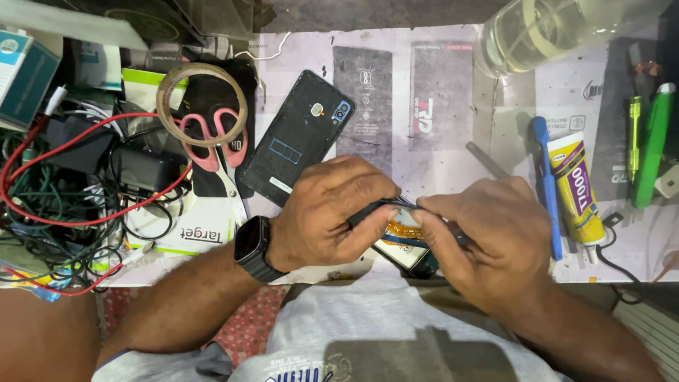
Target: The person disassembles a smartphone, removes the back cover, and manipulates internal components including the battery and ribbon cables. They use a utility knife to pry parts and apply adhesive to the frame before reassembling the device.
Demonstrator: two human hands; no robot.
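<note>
- The left hand [329,212] and the right hand [481,237] meet over the near edge of the worktop [453,141], and both close their fingers on an opened phone [407,244] that they hold between them.
- The fingers of the left hand curl around the left end of the phone; the fingers of the right hand pinch its upper edge, where a thin dark part lifts up.
- Only a small piece of the phone shows below the fingers: a yellow and blue inside surface. The rest is hidden by both hands.
- Just beyond the left fingers lies a dark phone back cover [293,138], tilted, with the camera hole up.
- Farther to the left of it lie pink scissors [212,141] and a roll of clear tape [201,102], and then a heap of red and black cables [78,198].
- To the right of the right fingers lie a blue plastic tool [546,184] and a yellow glue tube [578,187], side by side.
- Beyond them, near the right edge, lies a green tool [651,145], partly cut off.
- A clear container [537,32] at the far side is cut off by the top edge.
- A dark watch [252,247] is on the left wrist.
</note>
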